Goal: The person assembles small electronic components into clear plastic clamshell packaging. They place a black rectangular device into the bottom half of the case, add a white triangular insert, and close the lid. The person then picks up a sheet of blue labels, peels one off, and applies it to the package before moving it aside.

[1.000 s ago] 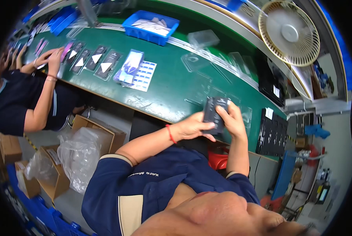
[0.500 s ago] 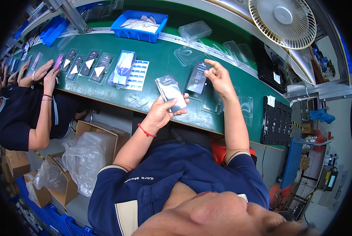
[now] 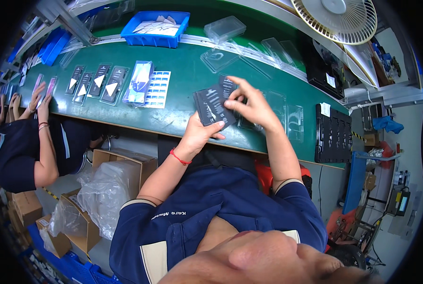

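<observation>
My left hand (image 3: 198, 132) is closed round a small stack of flat black batteries (image 3: 210, 106) with pale printing, tilted above the bench's front edge. The thumb lies across the near end and fingers wrap underneath. My right hand (image 3: 251, 106) reaches over from the right, its thumb and bent fingers at the stack's right edge. Just behind the stack, another black battery (image 3: 227, 85) shows in part beneath my right index finger. Clear plastic trays (image 3: 295, 124) lie right of my right hand. How many batteries the left hand holds is hidden.
Left along the green bench (image 3: 183, 61) lie several batteries with white triangles (image 3: 111, 89), a wrapped bundle (image 3: 138, 85) and a label sheet (image 3: 158, 90). Behind stand a blue bin (image 3: 176, 40) and clear boxes (image 3: 224, 29). A black tray (image 3: 333, 135) is at right. Another person's hands (image 3: 40, 102) work far left.
My right hand has moved left and nearer, from the battery on the bench to the stack. My left hand has turned the stack from its shiny face to a dark printed one.
</observation>
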The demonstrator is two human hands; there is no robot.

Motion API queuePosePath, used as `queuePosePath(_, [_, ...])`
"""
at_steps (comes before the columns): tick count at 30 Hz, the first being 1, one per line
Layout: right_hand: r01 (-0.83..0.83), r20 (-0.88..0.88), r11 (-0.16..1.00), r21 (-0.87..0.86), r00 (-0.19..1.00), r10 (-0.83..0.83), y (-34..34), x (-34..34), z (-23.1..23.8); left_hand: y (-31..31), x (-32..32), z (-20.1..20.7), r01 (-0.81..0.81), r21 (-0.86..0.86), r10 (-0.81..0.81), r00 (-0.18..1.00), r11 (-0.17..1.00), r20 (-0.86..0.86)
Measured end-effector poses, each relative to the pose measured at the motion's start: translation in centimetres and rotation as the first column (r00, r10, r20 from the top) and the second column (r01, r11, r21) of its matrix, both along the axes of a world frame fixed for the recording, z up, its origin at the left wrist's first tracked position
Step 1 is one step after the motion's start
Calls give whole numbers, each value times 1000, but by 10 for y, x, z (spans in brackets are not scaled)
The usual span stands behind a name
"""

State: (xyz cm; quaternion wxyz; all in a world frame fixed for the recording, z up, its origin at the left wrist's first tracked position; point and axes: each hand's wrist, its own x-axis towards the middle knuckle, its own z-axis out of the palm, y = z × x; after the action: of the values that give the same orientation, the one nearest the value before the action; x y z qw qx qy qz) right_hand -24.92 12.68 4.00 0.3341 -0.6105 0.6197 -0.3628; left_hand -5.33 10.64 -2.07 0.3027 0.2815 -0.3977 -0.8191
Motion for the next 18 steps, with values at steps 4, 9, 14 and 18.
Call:
queuePosePath(4, [19,218,1000,-2,976,-18,19,-16,-18,6,-14,3,40,17,-40,998,999,-41])
queuePosePath(9, [403,-125,915,-39,906,-404,35,-51,-30,9,-11,-4,164,148,-124,961,975,-246])
queuePosePath(14, [362,-584,931,-53,745,-323,40,-41,-30,14,-13,-11,196,175,-132,938,965,-320])
queuePosePath(18, [332,-638,928,-170,681,-360,45,-33,-23,16,-16,-10,169,131,-136,963,977,-231])
